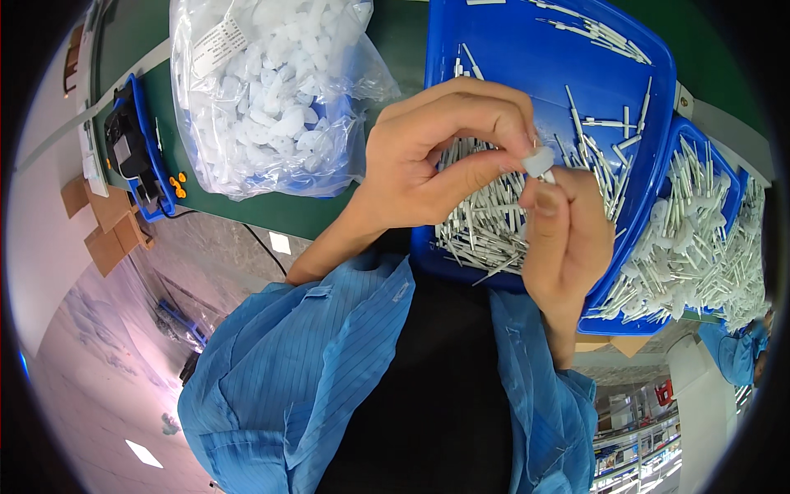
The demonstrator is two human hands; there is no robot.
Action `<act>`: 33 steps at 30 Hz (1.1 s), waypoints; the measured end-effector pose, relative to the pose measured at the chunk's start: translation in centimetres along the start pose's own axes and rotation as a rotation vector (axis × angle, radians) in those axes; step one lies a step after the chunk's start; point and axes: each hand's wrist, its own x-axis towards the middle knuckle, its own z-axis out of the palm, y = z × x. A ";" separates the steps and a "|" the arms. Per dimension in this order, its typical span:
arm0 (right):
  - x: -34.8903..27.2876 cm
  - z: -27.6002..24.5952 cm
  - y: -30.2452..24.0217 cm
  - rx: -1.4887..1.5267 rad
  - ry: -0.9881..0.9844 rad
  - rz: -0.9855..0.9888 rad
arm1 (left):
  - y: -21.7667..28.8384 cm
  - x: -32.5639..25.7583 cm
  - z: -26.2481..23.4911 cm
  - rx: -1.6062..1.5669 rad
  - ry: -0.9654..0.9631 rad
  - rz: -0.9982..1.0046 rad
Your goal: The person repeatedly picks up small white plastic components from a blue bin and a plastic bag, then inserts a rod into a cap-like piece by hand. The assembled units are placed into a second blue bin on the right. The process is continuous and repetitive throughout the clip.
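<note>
Above the blue bin, my left hand pinches a small translucent white plastic piece between thumb and forefinger. My right hand meets it from the right, its thumb and forefinger closed on a thin white rod. Only the rod's tip shows; the fingers cover the rest. Rod and plastic piece appear to touch, but how they fit together is too small to make out. Many loose white rods with metal ends lie in the large blue bin beneath both hands.
A clear bag full of translucent plastic pieces stands on the green table at left. At right, smaller blue trays carry rods fitted with translucent pieces. A black device and orange bits sit far left. Another person's sleeve shows at right.
</note>
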 end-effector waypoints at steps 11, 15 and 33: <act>-1.2 1.4 0.9 -0.344 0.071 -0.237 | -0.6 -0.9 0.7 0.001 -0.014 0.160; 0.0 0.6 1.7 -0.163 0.007 -0.248 | 0.4 0.0 -0.2 0.121 -0.112 0.183; 1.3 -1.5 0.8 0.202 -0.105 -0.019 | -0.1 1.1 -0.3 0.112 -0.215 0.282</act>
